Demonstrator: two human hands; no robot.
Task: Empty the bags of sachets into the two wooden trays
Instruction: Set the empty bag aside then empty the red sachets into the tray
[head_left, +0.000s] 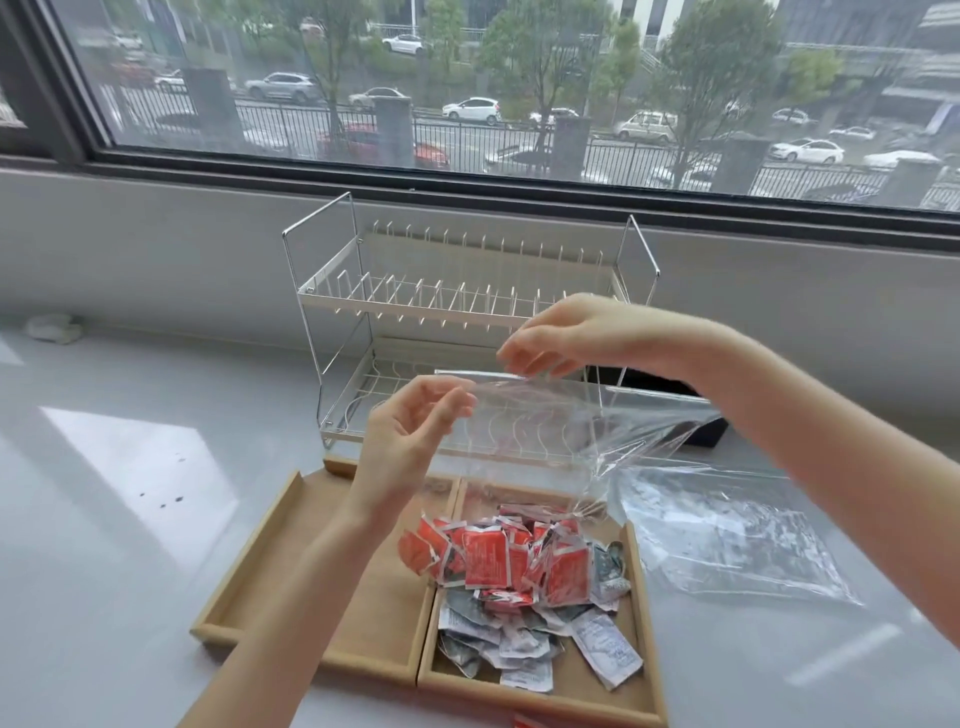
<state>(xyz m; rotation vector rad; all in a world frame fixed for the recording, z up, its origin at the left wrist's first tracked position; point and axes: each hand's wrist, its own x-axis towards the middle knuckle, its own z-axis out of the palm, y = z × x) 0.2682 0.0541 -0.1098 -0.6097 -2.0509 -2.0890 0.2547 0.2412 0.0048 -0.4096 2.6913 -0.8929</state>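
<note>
On the grey counter (130, 519), we are pinching a clear bag (545, 415) with both left hand (410, 431) and right hand (561, 335), holding red sachets (488, 556) above the right tray (644, 649).

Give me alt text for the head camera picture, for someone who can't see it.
Two hands, left hand and right hand, hold up a clear bag of red sachets over the right wooden tray, which holds white sachets. The left tray beside it looks bare.
</note>
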